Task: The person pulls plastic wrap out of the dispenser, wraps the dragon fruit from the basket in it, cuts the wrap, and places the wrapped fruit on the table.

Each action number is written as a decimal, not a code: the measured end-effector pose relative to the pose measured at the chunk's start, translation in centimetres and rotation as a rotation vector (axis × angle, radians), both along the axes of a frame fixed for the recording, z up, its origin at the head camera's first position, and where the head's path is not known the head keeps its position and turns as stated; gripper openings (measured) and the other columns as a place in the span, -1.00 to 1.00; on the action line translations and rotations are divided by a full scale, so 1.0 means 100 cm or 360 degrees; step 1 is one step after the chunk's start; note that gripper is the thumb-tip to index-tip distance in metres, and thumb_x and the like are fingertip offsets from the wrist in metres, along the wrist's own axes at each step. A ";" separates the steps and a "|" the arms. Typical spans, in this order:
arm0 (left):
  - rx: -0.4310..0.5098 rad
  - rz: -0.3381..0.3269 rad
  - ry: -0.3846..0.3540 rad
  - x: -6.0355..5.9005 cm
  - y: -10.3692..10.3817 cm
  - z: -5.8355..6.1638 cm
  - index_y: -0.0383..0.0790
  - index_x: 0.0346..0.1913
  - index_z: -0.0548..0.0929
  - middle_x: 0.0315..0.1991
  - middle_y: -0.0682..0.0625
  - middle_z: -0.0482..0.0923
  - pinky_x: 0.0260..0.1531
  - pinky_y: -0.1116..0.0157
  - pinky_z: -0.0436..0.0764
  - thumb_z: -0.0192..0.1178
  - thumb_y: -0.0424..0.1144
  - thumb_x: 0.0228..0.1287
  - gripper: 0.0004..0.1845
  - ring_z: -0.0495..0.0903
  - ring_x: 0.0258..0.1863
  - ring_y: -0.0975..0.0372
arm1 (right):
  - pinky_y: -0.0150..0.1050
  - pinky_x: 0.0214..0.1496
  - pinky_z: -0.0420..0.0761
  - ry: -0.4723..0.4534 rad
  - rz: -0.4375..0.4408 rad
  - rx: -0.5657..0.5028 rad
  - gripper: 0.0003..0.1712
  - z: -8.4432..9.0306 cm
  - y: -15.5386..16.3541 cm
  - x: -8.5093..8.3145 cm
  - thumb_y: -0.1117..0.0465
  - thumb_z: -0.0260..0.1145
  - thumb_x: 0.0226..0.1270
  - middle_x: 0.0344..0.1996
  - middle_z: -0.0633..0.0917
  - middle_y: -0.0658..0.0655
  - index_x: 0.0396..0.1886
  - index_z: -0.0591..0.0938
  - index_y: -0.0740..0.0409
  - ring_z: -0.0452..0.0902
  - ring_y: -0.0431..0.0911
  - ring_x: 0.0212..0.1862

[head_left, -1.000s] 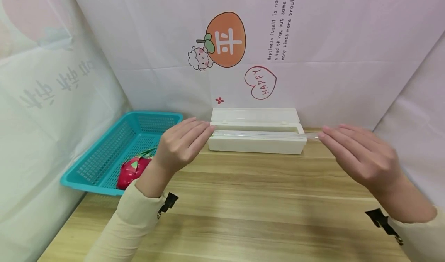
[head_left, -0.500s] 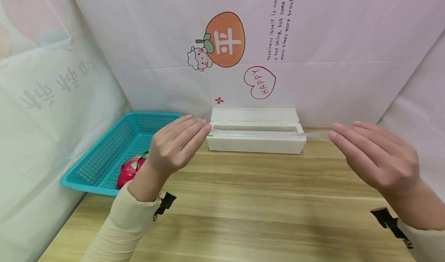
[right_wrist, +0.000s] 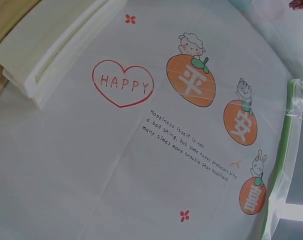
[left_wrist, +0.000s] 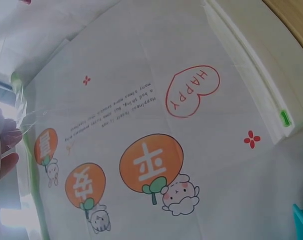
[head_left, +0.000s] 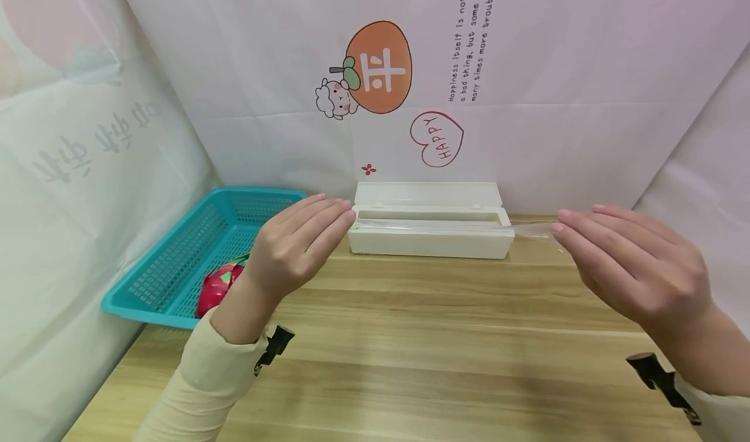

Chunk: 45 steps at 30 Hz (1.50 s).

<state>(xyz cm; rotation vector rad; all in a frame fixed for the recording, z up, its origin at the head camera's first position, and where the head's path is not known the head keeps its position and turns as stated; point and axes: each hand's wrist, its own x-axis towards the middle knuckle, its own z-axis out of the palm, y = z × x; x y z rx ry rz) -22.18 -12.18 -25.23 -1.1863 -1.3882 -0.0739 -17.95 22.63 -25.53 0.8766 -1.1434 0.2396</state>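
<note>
A strip of clear plastic wrap (head_left: 433, 224) stretches between my two hands in the head view, overlapping the front of a white wrap box (head_left: 430, 245). My left hand (head_left: 295, 247) pinches its left end, near the box's left corner. Out to the right of the box, my right hand (head_left: 638, 263) pinches the other end; both thumbs are hidden behind the fingers. The box lies lengthwise on the table with its lid (head_left: 428, 194) raised. Film glints by the fingertips (left_wrist: 11, 137) in the left wrist view, and clear film (right_wrist: 297, 106) shows at the right wrist view's edge.
To the left sits a turquoise plastic basket (head_left: 149, 315) with a red dragon fruit (head_left: 218, 289) in it, partly behind my left arm. A printed white cloth (head_left: 556, 142) rises behind the box. The wooden table (head_left: 433, 338) spreads in front.
My right hand has moved right and my left hand slightly left, leaving a longer stretch of wrap beyond the box's right end. During the last half second both hands are nearly still.
</note>
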 end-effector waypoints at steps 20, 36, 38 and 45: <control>-0.0076 -0.0006 -0.0136 0.001 -0.002 -0.005 -0.46 -0.15 0.68 -0.28 -0.23 0.71 -0.25 0.06 0.67 0.20 -0.37 0.34 -0.82 0.73 -0.31 0.00 | 0.05 -0.23 0.65 -0.0229 -0.0172 0.0190 -0.79 -0.004 0.012 0.006 0.29 0.22 0.28 -0.38 0.76 0.15 -0.32 0.77 0.26 0.59 0.11 -0.56; -0.0219 -0.0140 -0.0353 0.006 -0.001 -0.015 -0.44 -0.16 0.66 -0.26 -0.20 0.71 -0.21 0.10 0.68 0.06 -0.27 0.34 -0.73 0.73 -0.29 0.05 | -0.15 0.16 0.52 -0.0490 -0.0034 0.0383 -0.70 -0.001 0.010 0.026 0.24 0.13 0.42 -0.38 0.75 0.23 -0.28 0.73 0.35 0.60 0.10 -0.46; -0.0241 -0.0170 -0.0381 0.008 -0.001 -0.018 -0.43 -0.16 0.67 -0.24 -0.20 0.71 -0.20 0.10 0.67 0.08 -0.27 0.33 -0.73 0.73 -0.26 0.06 | -0.19 0.20 0.49 -0.0557 0.0013 0.0424 -0.68 -0.002 0.011 0.028 0.23 0.12 0.44 -0.36 0.75 0.23 -0.27 0.73 0.34 0.61 0.10 -0.44; -0.0287 -0.0315 -0.0464 0.012 -0.002 -0.028 -0.41 -0.24 0.70 -0.28 -0.16 0.72 -0.22 0.12 0.68 0.06 -0.30 0.29 -0.74 0.73 -0.30 0.10 | -0.26 0.24 0.43 -0.0724 0.0161 0.0522 -0.68 -0.011 0.014 0.031 0.19 0.11 0.47 -0.28 0.75 0.19 -0.25 0.75 0.27 0.64 0.03 -0.36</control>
